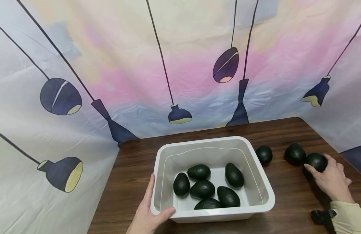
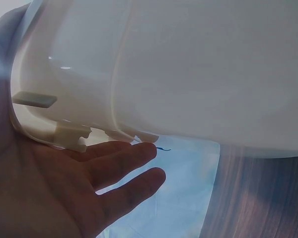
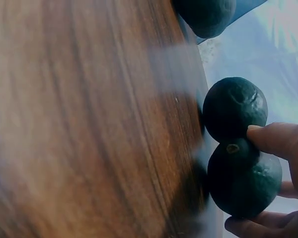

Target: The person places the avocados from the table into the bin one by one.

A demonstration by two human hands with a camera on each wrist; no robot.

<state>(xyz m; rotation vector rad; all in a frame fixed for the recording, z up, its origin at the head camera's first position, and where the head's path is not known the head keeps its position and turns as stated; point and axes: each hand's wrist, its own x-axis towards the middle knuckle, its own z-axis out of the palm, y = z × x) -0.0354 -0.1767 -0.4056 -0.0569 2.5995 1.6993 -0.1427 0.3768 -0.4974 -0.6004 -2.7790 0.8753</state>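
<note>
My right hand (image 1: 333, 180) grips a dark green avocado (image 1: 315, 162) on the right of the table, thumb on one side and fingers on the other. In the right wrist view, the same avocado (image 3: 243, 181) has its stem end showing and sits against a second avocado (image 3: 234, 109). A third avocado (image 1: 264, 154) lies close to the bin's right side. My left hand (image 1: 149, 208) rests at the front left corner of a white plastic bin (image 1: 215, 213), thumb over the front rim. Its fingers (image 2: 124, 163) stretch along the outside. Several avocados (image 1: 202, 189) lie in the bin.
The dark wood table (image 1: 133, 162) ends at a printed cloth (image 1: 198, 65) with painted lamps, hung behind and at the sides. A small black device (image 1: 320, 216) sits at my right wrist, beside the pale sleeve (image 1: 348, 216).
</note>
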